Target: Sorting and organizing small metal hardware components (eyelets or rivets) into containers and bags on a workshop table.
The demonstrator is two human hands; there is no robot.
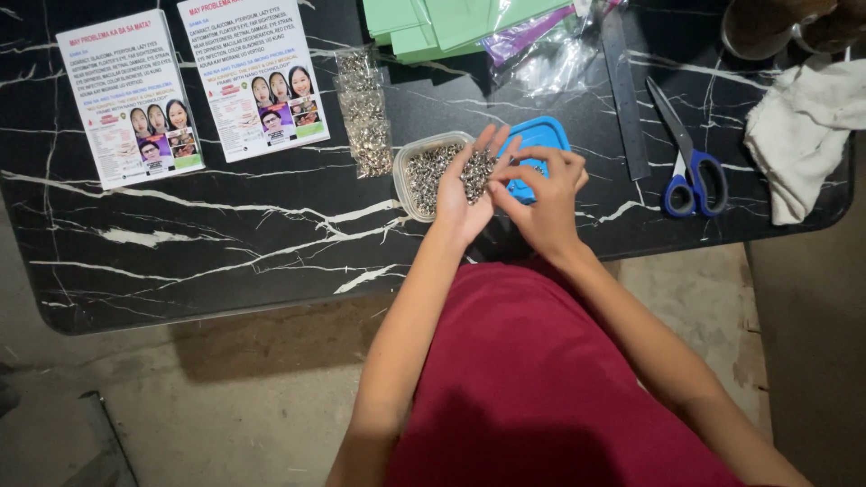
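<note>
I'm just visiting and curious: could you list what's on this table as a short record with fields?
Surface: black marble-pattern table
Left hand: palm up, heaped with small metal pieces
Right hand: fingers picking at that heap
Container: clear tub of the same pieces, blue lid beside it
Nearby: two leaflets, filled clear bag, blue-handled scissors, ruler, white cloth, green paper

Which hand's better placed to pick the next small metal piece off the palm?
Probably right. The right hand has fingertips pinched over the pile of small metal pieces, which lies in the cupped, palm-up left hand.
</note>
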